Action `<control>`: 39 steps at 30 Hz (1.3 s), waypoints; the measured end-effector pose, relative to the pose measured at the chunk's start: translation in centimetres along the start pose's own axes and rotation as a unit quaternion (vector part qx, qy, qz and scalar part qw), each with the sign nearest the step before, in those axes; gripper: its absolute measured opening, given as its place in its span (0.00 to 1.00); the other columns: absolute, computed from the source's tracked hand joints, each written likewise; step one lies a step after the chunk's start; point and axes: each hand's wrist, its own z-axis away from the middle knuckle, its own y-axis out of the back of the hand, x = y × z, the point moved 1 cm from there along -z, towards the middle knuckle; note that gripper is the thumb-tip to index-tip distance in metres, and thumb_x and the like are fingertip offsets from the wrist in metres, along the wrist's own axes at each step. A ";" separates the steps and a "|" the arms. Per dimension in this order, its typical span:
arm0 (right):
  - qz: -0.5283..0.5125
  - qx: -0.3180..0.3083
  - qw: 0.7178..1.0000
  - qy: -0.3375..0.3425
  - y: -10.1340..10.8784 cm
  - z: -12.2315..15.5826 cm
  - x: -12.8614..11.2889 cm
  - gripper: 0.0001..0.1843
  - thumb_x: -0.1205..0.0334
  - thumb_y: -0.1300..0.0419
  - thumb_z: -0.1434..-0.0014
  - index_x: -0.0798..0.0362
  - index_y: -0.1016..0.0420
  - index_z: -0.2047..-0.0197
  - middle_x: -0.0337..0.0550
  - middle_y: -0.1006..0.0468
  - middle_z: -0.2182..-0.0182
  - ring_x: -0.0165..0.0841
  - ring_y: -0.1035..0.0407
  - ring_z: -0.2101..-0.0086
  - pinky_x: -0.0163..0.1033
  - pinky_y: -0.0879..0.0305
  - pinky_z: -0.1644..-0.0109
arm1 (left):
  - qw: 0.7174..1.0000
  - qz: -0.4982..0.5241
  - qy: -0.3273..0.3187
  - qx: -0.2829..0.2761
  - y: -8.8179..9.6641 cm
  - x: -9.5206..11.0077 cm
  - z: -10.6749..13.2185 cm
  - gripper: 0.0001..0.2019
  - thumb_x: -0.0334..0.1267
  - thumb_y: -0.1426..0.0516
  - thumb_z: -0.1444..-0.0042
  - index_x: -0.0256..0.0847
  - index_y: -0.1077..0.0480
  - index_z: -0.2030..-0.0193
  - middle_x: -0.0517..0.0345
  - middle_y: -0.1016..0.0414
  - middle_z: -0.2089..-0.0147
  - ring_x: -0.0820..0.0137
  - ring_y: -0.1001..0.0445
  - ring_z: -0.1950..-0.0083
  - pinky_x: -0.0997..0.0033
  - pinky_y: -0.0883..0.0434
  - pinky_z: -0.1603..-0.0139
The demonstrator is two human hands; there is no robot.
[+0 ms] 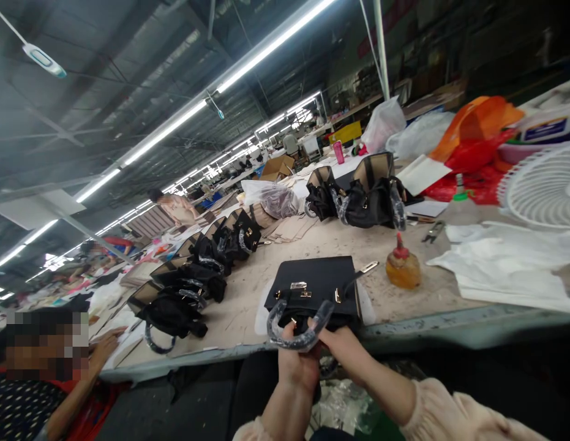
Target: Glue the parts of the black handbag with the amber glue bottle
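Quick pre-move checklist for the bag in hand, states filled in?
1. Hands at work: ok. The left hand and right hand are both at the near edge of the black bag.
2. Finger grip: cannot tell. The fingers are mostly hidden.
3. Handle wrapped: ok, clear plastic on it.
4. Strap end tucked in: not ok. It sticks out past the bag's side.
5. Amber bottle upright and apart from the bag: ok.
6. Co-worker's hand away from the bag: ok.
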 end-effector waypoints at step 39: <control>0.629 0.083 0.752 0.178 1.0 -0.1 -3.4 0.14 0.66 0.53 0.32 0.59 0.27 0.59 0.54 0.25 0.61 0.44 0.30 0.57 0.45 0.33 0.54 | 0.955 -0.145 0.164 -0.200 -1.0 0.5 -6.3 0.09 0.22 0.44 0.45 0.34 0.24 0.69 0.48 0.20 0.69 0.59 0.21 0.56 0.62 0.27 0.45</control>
